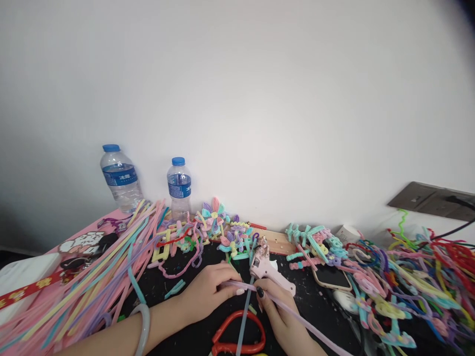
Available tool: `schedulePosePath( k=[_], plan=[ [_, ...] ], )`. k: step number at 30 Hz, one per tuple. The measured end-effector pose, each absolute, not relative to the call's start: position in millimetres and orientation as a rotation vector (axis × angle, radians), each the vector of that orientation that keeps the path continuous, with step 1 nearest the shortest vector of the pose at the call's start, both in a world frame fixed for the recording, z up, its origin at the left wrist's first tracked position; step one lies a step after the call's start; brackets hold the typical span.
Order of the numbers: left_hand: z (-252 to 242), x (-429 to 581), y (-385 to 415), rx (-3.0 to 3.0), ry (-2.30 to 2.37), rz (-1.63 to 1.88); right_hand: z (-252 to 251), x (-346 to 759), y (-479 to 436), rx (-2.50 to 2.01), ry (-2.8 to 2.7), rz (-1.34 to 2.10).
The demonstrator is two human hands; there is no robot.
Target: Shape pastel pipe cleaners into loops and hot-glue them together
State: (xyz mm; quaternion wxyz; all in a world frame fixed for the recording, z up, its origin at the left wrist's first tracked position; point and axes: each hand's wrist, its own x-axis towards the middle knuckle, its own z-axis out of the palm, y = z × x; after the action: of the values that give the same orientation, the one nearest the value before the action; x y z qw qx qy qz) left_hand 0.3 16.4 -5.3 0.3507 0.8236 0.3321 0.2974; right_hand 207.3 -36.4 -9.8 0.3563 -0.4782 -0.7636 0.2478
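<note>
A lilac pipe cleaner (302,321) runs between my two hands and trails off to the lower right. Its one end is pinched by my left hand (211,287), which wears a pale bangle at the wrist. Thumb and fingers of my right hand (278,309) close on the same stem a little farther along. Below the hands lie red-handled scissors (219,340), with a translucent glue stick (243,319) crossing over them. Just behind the right hand rests a pale pink glue gun (269,273). A short teal pipe cleaner piece (175,289) lies near my left forearm.
Two water bottles (119,175) (180,185) stand by the wall. Loose pipe cleaners (107,272) spread across the left, and tangled ones (415,291) fill the right. Finished flower shapes (214,215) sit at the back. A phone (332,278) lies right of the glue gun.
</note>
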Motion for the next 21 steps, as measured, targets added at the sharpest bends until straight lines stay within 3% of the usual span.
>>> schedulePosePath(
  k=[21],
  plan=[
    [-4.1, 0.4, 16.0, 2.113, 0.824, 0.785, -9.1, 206.8, -36.9, -1.183, -2.008, 0.59]
  ],
)
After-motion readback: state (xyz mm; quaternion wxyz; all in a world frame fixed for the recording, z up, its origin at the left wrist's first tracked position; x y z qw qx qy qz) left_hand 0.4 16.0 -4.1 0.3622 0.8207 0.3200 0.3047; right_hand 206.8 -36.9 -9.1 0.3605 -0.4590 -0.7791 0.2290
